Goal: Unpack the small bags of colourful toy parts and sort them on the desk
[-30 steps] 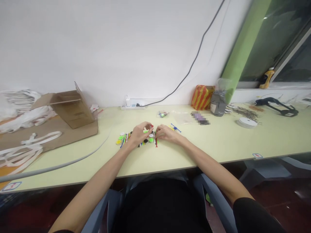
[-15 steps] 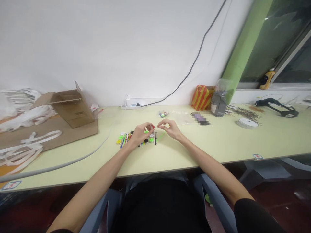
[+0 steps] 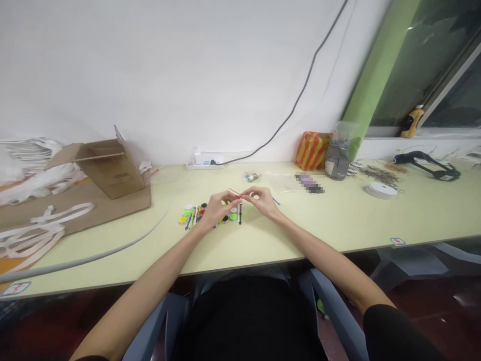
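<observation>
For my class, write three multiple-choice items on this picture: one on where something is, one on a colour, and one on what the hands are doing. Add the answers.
1. Where is the white power strip?
A) On the floor
B) At the back of the desk, against the wall
C) Inside a cardboard box

2. What colours are the stripes on the bag by the wall?
A) Blue and white
B) Green and black
C) Orange and yellow

3. What are the left hand and right hand doing?
A) Meeting at a thin red stick, fingertips close together
B) Lying flat and far apart
C) Carrying the bag

Answers:
1. B: the strip lies along the desk's back edge, below the wall.
2. C: orange and yellow bands run across the bag.
3. A: the hands are raised together, with the stick at their fingertips.
</observation>
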Demonstrator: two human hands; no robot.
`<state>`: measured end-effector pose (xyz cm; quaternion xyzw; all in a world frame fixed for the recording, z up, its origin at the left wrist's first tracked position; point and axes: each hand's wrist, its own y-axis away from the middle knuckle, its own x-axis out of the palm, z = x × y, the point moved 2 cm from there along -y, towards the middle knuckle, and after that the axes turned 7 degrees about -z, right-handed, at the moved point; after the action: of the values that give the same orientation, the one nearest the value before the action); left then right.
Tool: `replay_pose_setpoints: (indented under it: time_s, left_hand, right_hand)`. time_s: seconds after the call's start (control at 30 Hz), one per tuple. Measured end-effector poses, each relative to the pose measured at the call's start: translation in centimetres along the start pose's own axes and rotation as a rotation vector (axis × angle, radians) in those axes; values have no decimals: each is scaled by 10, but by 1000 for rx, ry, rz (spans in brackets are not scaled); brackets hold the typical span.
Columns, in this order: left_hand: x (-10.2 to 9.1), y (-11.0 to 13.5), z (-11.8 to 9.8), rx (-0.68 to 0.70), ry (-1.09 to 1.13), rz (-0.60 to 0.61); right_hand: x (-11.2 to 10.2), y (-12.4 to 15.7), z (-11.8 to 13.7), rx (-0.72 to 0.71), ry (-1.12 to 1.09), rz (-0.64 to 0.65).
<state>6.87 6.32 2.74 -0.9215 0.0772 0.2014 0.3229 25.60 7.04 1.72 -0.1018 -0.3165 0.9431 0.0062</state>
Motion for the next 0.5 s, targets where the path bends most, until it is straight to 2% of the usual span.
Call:
replay_pose_setpoints:
  time_s: [0.13,0.33,0.5]
  left_hand:
    - [1,0,0,-44,40,-9]
    - [2,0,4,-129,159,-74]
    - [5,1,11,-120,118,-34]
  right_hand:
    - [-2,-1,1,-21,14,0]
    - [2,4,5,-132,34,152]
    - [12,10,2,-153,149,48]
